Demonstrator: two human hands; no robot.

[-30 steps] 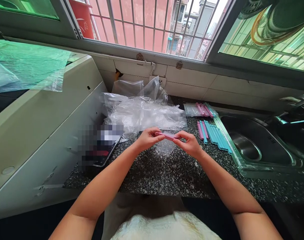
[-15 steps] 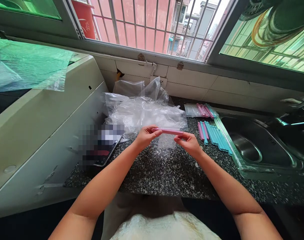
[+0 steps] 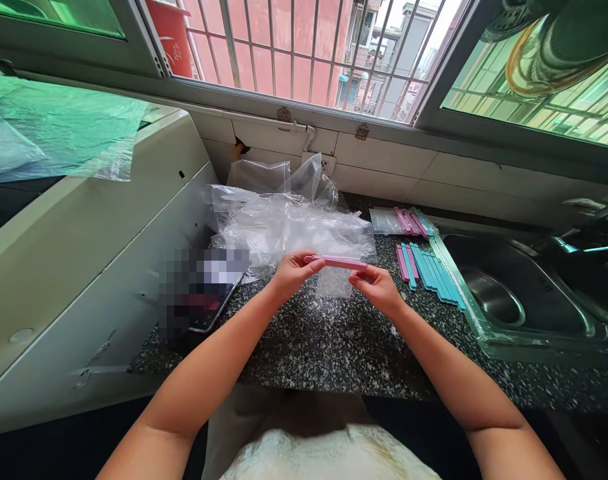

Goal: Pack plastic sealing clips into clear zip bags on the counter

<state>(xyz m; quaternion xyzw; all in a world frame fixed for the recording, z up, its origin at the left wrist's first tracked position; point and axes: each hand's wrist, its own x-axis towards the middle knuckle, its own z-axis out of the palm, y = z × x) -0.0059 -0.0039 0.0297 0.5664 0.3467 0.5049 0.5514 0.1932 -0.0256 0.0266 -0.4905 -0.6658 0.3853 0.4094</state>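
A pink sealing clip (image 3: 337, 261) is held level above the speckled counter (image 3: 334, 347), one end in each hand. My left hand (image 3: 293, 269) pinches its left end and my right hand (image 3: 377, 285) pinches its right end. A small clear plastic bag (image 3: 334, 283) hangs from the clip between my hands. Behind them lies a heap of clear plastic bags (image 3: 284, 223).
A row of pink and teal clips (image 3: 429, 267) lies by the steel sink (image 3: 514, 293) at the right. More clips in a small bag (image 3: 401, 220) sit farther back. A phone (image 3: 204, 300) lies at the left beside a white appliance (image 3: 84, 247).
The clip rose a little and levelled out between my hands; the small bag now hangs straight below it. In the last half second almost nothing moved.
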